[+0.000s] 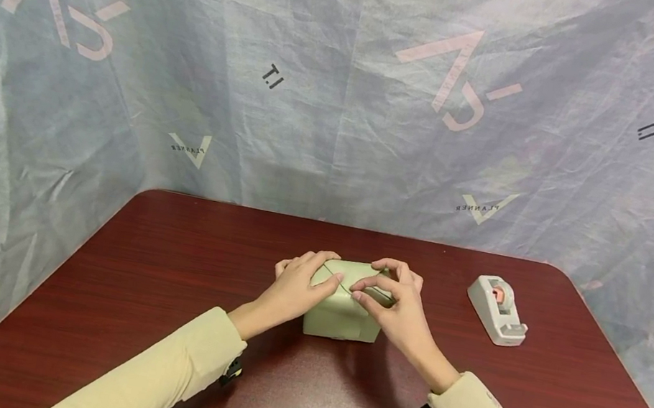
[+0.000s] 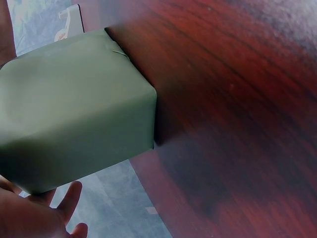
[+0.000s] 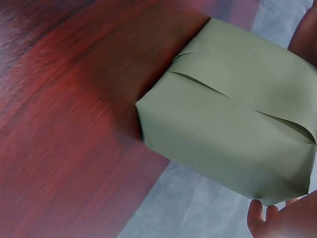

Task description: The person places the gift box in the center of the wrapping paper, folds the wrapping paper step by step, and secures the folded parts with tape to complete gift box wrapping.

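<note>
A box wrapped in pale green paper (image 1: 342,322) stands on the table. My left hand (image 1: 297,288) holds its left side, with the thumb on the top near the front edge. Across from it, my right hand (image 1: 403,311) has thumb and index finger close together, pinching at the front top edge, while other fingers reach over the right side. Diagonal paper edges cross the top. From the right wrist, the paper (image 3: 223,124) shows a seam that gapes in two places. The left wrist view shows a smooth side of the box (image 2: 74,89). Some fingertips behind the box are hidden.
A white tape dispenser (image 1: 497,310) with a roll in it stands to the right of the box on the dark red wooden table (image 1: 195,246). Behind the table's far edge hangs a grey-blue printed cloth (image 1: 341,126), which also lines both sides.
</note>
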`<state>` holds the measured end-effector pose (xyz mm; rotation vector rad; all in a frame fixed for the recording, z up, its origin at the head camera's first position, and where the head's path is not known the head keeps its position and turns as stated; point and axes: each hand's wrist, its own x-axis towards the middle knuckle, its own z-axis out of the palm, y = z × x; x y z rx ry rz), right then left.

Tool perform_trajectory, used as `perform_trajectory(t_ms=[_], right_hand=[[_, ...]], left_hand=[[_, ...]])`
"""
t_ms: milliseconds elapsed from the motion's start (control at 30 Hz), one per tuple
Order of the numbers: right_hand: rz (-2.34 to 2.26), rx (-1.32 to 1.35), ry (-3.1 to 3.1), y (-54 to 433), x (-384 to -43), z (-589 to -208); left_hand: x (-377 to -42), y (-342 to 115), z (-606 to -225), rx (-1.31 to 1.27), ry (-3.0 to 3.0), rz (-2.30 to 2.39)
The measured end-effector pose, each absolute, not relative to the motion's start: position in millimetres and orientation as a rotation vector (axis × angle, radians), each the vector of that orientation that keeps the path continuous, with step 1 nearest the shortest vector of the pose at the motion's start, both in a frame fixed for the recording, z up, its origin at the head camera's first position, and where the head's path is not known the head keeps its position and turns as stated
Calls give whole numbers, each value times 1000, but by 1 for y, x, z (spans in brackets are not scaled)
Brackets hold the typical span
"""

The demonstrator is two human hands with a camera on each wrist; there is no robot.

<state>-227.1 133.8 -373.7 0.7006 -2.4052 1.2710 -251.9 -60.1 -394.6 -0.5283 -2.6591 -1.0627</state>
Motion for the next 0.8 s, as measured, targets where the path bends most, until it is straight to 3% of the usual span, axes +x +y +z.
perform_trajectory(t_ms=[567,800], right_hand=[[1216,756,-2243,135,-226,-386],[1317,582,-2379,137,-229,-383]], left_hand=[[-251,-63,-392,-543,-2684,-1230],[-251,-64,-388,-442,-2728,-1482]])
